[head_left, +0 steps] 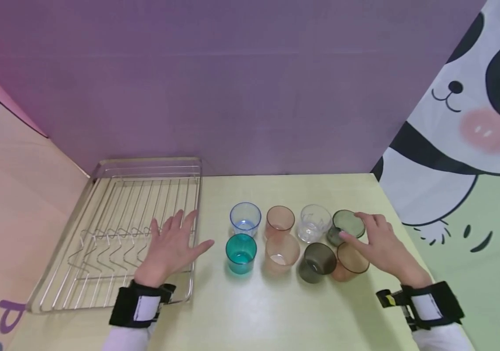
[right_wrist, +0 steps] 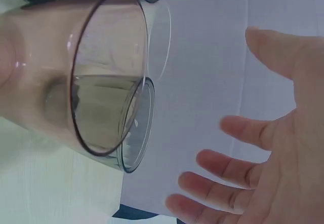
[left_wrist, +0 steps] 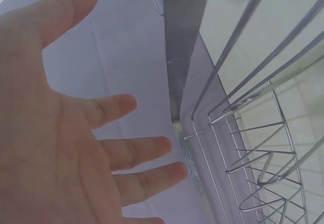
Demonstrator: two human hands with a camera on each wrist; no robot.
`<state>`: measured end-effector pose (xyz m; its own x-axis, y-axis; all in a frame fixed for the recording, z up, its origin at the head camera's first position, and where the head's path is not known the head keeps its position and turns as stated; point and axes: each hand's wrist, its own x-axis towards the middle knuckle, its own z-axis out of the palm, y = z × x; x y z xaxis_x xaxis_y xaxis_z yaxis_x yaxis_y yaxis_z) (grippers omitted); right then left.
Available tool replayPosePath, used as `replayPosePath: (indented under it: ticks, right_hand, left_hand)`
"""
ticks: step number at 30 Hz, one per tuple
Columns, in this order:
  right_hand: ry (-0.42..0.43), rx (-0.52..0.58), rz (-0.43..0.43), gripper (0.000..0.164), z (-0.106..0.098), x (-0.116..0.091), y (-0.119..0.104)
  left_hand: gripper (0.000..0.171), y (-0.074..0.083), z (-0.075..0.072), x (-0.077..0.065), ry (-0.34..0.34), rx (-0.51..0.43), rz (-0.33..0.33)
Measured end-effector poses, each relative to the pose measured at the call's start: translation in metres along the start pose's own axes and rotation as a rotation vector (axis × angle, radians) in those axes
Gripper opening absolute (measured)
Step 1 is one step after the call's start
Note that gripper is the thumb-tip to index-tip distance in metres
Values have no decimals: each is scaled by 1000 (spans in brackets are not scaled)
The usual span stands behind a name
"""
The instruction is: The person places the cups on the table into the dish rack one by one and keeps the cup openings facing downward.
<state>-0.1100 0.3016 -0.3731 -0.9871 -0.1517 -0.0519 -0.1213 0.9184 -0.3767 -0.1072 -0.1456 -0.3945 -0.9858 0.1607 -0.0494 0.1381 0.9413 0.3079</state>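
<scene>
My left hand [head_left: 170, 249] hovers over the right side of a silver wire rack [head_left: 85, 292], fingers spread and palm bare in the left wrist view. At the right end of two rows of glasses, my right hand [head_left: 383, 246] is held with fingers apart, above the green glass [head_left: 347, 222] and the amber glass [head_left: 350, 263]. The right wrist view shows a gap between its fingers and the rims. Leftward stand a dark grey glass [head_left: 317, 263], a clear glass [head_left: 313, 224], two pinkish glasses [head_left: 281, 253], a teal glass [head_left: 241, 253] and a blue-rimmed glass [head_left: 245, 219].
The rack has zigzag wire dividers [head_left: 109, 243] and a raised rim, and lies on the left of the pale wooden table [head_left: 250, 317]. A purple backdrop [head_left: 250, 97] rises behind the table; a panda-printed sheet [head_left: 443, 161] hangs at the right.
</scene>
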Motion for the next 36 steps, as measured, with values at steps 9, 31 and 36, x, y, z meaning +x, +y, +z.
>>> replayPosePath:
  ticks: [9, 31, 36]
  right_hand:
    - [-165, 1, -40, 82, 5, -4, 5]
    - [-200, -30, -152, 77, 36, -2, 15]
    - [-119, 10, -220, 78, 41, -5, 22]
  left_hand:
    - [86, 0, -1, 0, -17, -21, -5]
    - [82, 8, -6, 6, 10, -66, -81]
    - [82, 9, -7, 7, 26, -88, -77]
